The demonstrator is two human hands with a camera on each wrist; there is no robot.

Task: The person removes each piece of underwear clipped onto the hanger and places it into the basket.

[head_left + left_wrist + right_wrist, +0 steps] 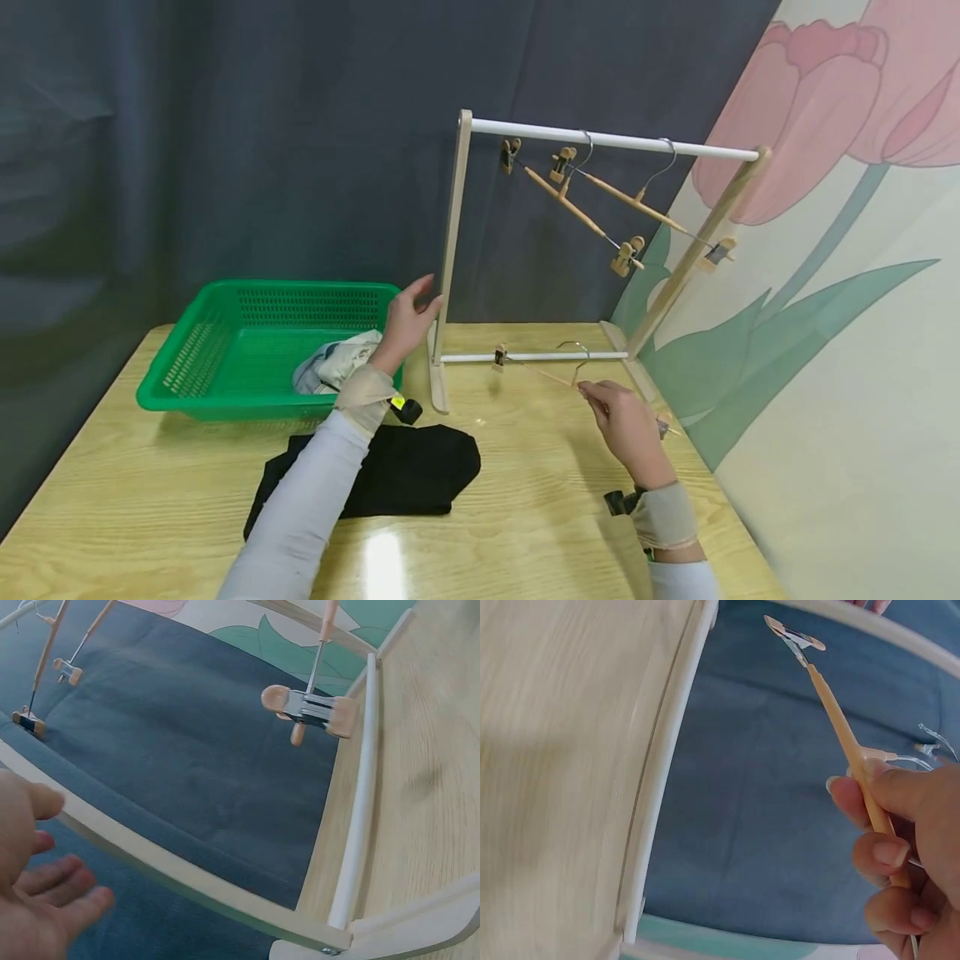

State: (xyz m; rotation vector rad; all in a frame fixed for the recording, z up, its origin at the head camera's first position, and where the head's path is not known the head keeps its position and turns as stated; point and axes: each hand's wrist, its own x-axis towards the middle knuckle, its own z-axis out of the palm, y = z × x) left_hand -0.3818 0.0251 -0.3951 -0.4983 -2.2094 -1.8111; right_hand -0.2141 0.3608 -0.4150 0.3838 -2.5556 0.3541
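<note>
My right hand (624, 423) grips a wooden clip hanger (836, 716) by its bar, near the middle where the hook joins. In the head view this hanger is low, in front of the rack's lower white rail (532, 357), with its hook upward and a clip (307, 709) at its left end. My left hand (407, 329) is beside the left post (453, 233) of the small wooden rack, fingers loosely bent and holding nothing. In the left wrist view the thumb overlaps that post. Two more clip hangers (566, 202) hang from the upper white rail (540, 131).
A green plastic basket (157, 367) stands at the left, with crumpled pale clothing (341, 362) in it. Folded black cloth (408, 471) lies on the wooden table (525, 533) under my left forearm. A dark curtain (300, 167) hangs behind; a painted wall (847, 333) borders the right side.
</note>
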